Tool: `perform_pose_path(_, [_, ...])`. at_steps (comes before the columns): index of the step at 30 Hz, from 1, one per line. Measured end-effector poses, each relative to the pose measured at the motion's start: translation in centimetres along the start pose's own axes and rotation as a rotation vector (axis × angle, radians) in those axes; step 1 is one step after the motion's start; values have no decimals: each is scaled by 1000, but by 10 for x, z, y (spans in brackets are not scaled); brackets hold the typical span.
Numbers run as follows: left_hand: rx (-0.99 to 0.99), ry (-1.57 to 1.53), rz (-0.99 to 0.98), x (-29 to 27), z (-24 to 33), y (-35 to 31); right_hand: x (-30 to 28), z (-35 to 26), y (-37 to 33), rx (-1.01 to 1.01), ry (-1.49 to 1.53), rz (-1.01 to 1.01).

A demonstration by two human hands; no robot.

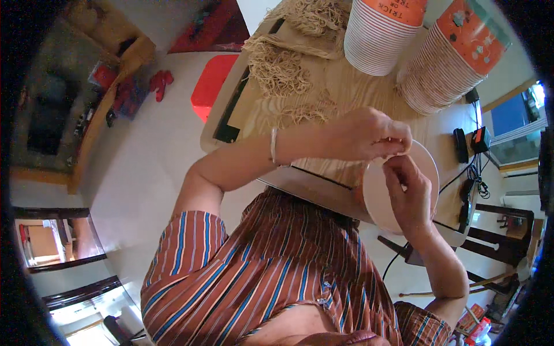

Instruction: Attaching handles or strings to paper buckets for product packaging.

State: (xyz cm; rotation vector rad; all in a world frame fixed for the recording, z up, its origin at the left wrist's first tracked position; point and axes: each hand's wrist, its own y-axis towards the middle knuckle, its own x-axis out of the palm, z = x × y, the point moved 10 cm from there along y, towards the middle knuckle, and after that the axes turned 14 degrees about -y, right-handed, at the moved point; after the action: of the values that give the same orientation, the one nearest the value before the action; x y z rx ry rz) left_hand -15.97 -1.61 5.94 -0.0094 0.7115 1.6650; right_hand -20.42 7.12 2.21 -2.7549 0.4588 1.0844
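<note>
A single bucket [378, 199], white inside with a bit of orange on its outer side, is at the table's near edge, its mouth facing up toward me. My left hand [369, 135] reaches across from the left, closed, its fingertips pinched together at the bucket's far side. Just below it, my right hand [410, 193] is over the bucket's mouth, thumb and fingers also pinched, nearly meeting the left fingertips. Whatever lies between the fingers is too small or hidden to name. Loose beige cords [309, 112] lie on the table beyond my left wrist.
Larger heaps of beige cord [277, 72] cover the table's far left. Two tall stacks of nested buckets, one upright [378, 43] and one leaning [441, 75], stand at the far right. Black cables [476, 173] lie along the right edge. A red stool [213, 83] stands left.
</note>
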Motion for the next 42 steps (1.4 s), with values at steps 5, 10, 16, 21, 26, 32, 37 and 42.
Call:
perform_pose_path(5, [26,-86,-107,5,-1,15,-11,-53,-18,-475,-589,322])
perform_pose_path(10, [-68,-218,-191,10,-14,23,-2,-57,-21,-497,-941,274])
perform_pose_path(16, [-20,-321,-261,19,-14,30,10,-56,-13,-484,-1239,203])
perform_pose_path(21, [8,-78,-339,29,-19,32,18,-68,-15,-585,-1303,194])
perform_pose_path(26, [-154,-235,-305,26,-29,29,10,-39,9,-228,-1208,-34])
perform_pose_path(32, [92,-171,96,-3,-2,-4,0,20,15,330,30,-275])
perform_pose_path(37, [534,221,277,4,48,-54,22,32,-3,474,691,-367])
perform_pose_path(42, [502,312,308,20,57,-69,31,27,-11,535,847,-333])
